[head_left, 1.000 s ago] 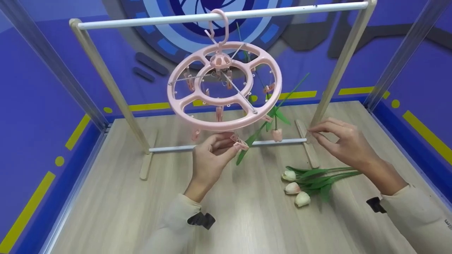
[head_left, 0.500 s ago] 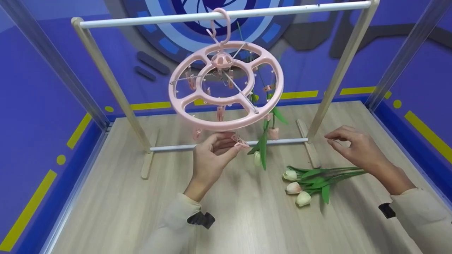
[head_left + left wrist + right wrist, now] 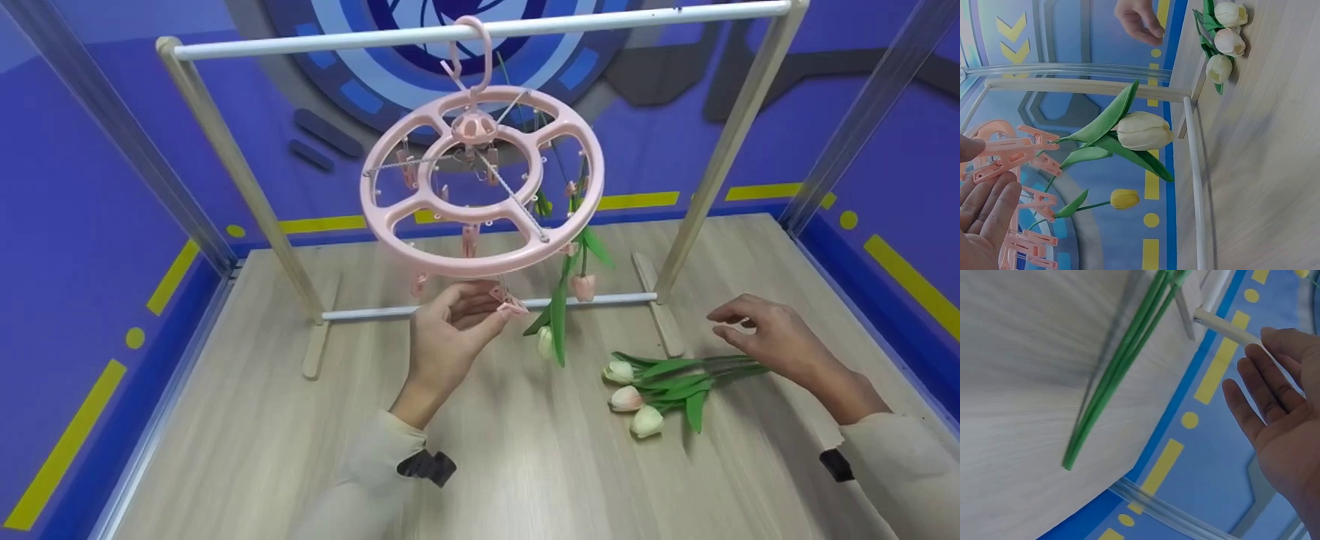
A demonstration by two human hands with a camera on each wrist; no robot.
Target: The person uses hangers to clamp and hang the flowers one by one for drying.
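A round pink clip hanger (image 3: 487, 262) hangs by its hook. My left hand (image 3: 446, 341) pinches one of its pink clothespins (image 3: 510, 304) between thumb and fingers, below the front rim. Just right of that hand, a white tulip (image 3: 545, 342) and a pink tulip (image 3: 583, 286) hang head down. A yellow tulip (image 3: 1125, 199) also hangs there in the left wrist view. My right hand (image 3: 776, 341) hovers with loosely bent fingers and nothing in them. Beneath and left of it, several tulips (image 3: 646, 421) lie on the table, their green stems (image 3: 1123, 365) bundled together.
A rack with a white top bar (image 3: 330, 43), wooden side posts (image 3: 240, 169) and a low white bar (image 3: 367, 313) carries the hanger on a wood-grain table (image 3: 480, 480). Blue patterned walls (image 3: 67, 187) enclose the back and sides. More clothespins (image 3: 469, 240) dangle from the hanger.
My right hand has moved right and down, away from the rack's right post. The white tulip has swung from a slant to hanging straight down. My left hand keeps its place.
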